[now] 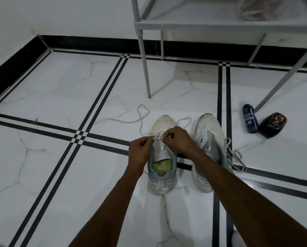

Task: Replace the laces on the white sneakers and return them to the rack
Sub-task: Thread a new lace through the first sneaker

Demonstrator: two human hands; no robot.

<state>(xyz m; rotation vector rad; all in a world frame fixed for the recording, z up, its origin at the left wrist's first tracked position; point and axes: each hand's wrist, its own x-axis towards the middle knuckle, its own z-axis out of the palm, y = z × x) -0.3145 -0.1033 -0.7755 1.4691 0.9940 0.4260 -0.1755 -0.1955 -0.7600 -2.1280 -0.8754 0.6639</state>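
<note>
— Both forearms reach in; left hand (139, 148) and right hand (178, 139) pinch a lace (142, 120) over the left sneaker (162, 157) on the floor.

— Progress?

— Early, I'd judge: lowest eyelets only. Right sneaker (209, 148) sits unlaced, loose lace (235, 157) beside it. Rack (220, 25) awaits.

Floor (51, 166): white marble-look tiles with thin grey veins, crossed by black double-line bands.
Skirting (95, 44): black.
Wall (60, 13): white.
Rack (211, 25): pale grey shelf and legs.
Left sneaker (164, 124): off-white toe, grey collar and heel loop, green insole.
Right sneaker (209, 126): off-white, grey trim, dark mark at the toe tip.
Lace (142, 111) on the floor: white.
Loose laces (235, 157) beside the right sneaker: pale grey-white.
Spray can (249, 118): dark blue, white lettering.
Polish container (272, 124): black, red and white on its cap.
</note>
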